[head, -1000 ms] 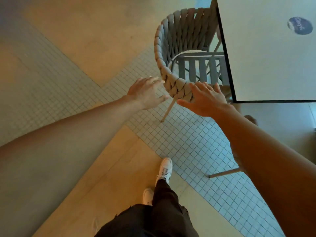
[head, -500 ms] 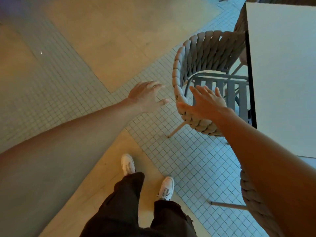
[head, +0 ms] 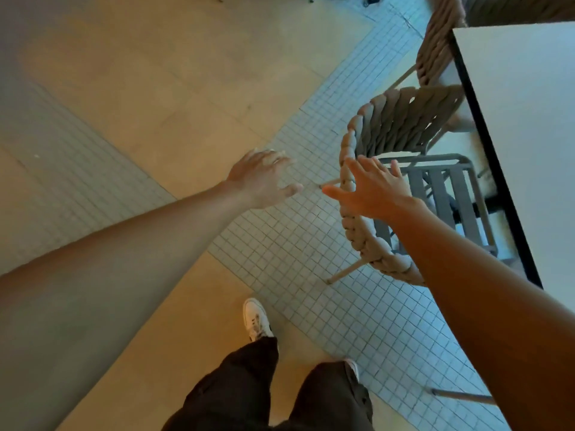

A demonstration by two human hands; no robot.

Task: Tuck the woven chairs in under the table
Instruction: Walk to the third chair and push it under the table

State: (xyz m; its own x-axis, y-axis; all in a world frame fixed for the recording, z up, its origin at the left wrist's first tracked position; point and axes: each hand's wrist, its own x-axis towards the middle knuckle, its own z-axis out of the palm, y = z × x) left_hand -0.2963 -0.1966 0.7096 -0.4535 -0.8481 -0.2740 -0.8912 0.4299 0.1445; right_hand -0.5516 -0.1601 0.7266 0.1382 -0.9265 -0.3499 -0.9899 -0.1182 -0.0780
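Observation:
A woven chair (head: 395,126) with a thick braided rim and grey slatted seat stands at the left edge of the white table (head: 529,126), its seat partly under the tabletop. My right hand (head: 373,191) hovers open over the chair's curved back rim, fingers spread; whether it touches the rim I cannot tell. To the left of the chair, my left hand (head: 263,178) is open above the tiled floor, holding nothing. A second woven chair (head: 435,48) stands farther back at the table's far corner.
The table has a black edge band (head: 497,169). A metal chair leg (head: 463,396) pokes out under my right forearm at the lower right. My legs and white shoes (head: 256,320) stand on beige floor beside the small-tile strip (head: 311,244). Open floor lies to the left.
I have stepped forward, so the chair and table shifted down and right in view. Both hands stay open. The left hand is now farther from the chair rim.

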